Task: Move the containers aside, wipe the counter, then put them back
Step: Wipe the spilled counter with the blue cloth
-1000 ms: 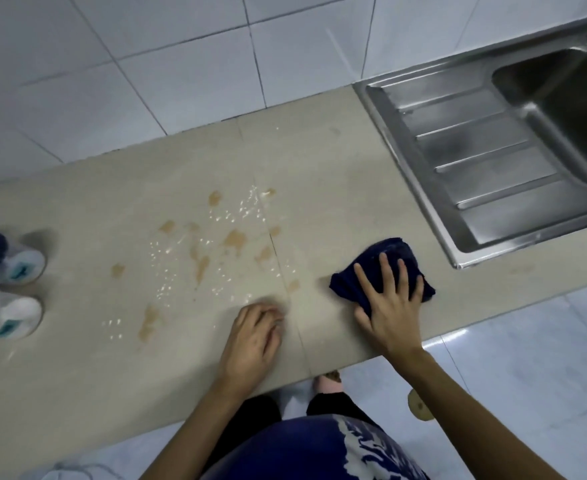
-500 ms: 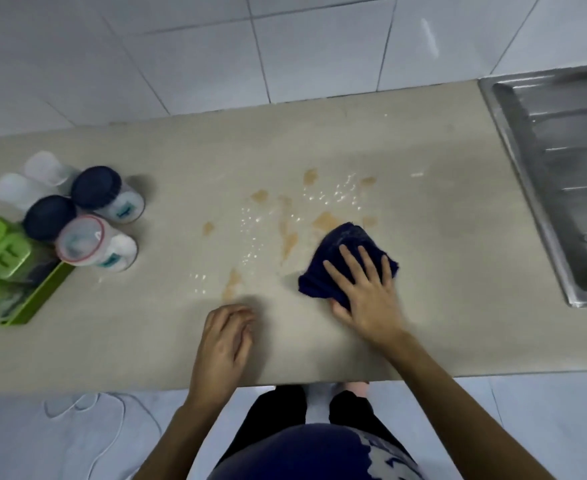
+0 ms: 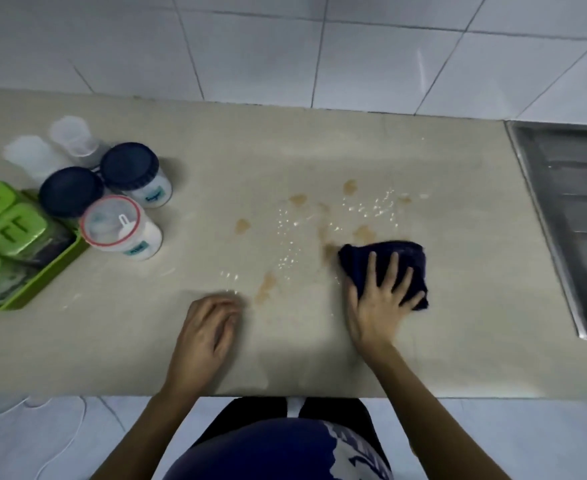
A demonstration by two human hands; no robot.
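My right hand point(image 3: 378, 299) presses flat on a dark blue cloth point(image 3: 403, 261) at the right edge of a patch of brown stains and white droplets point(image 3: 302, 230) on the beige counter point(image 3: 285, 358). My left hand point(image 3: 205, 334) rests on the counter near its front edge, fingers loosely curled, holding nothing. Several containers stand grouped at the left: two jars with dark blue lids point(image 3: 129, 166) point(image 3: 71, 190), a jar with a clear red-rimmed lid point(image 3: 110, 220) and two translucent white ones point(image 3: 73, 136) point(image 3: 28, 155).
A green tray with green-lidded boxes point(image 3: 11, 230) sits at the far left beside the jars. A steel sink drainboard point(image 3: 569, 216) borders the counter on the right. White tiled wall point(image 3: 285, 46) behind; tiled floor below the front edge.
The view has swung left, bringing the containers and green tray into sight. My right hand has slid the cloth from near the sink into the stained patch; my left hand has stayed resting.
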